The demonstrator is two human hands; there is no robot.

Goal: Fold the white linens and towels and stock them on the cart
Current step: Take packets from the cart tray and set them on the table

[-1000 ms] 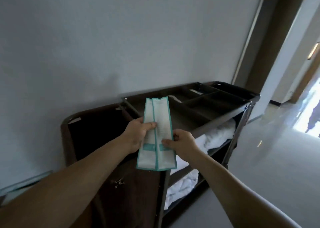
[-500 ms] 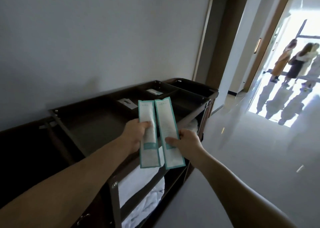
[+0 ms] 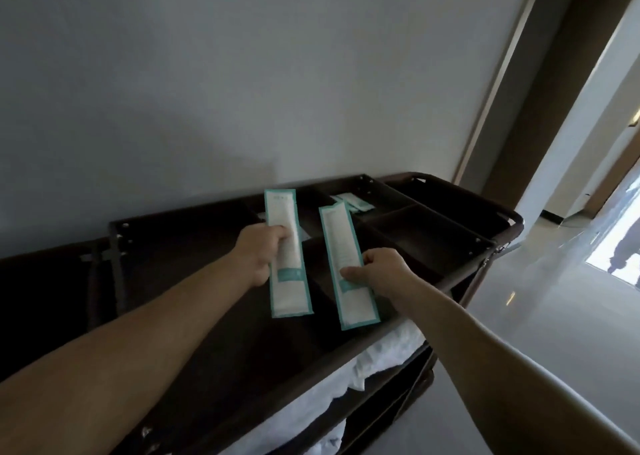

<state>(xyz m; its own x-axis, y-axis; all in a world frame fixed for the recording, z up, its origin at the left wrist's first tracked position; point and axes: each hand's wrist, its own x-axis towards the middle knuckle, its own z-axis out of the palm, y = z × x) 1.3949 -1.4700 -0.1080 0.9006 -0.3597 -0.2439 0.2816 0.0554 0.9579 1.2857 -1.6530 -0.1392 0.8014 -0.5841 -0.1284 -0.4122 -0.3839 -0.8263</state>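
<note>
Left hand: the left hand pinches one long teal-edged packet at frame centre, above the tray.
Right hand: the right hand clamps a second teal-edged packet, just right of the first, with a dark gap between them.
Cart top: the dark compartmented tray has raised dividers; small sachets lie in a far compartment.
Linens: white linens are bunched on the shelf below, at lower centre.
Room: a grey wall backs the cart; glossy floor lies open at right.
</note>
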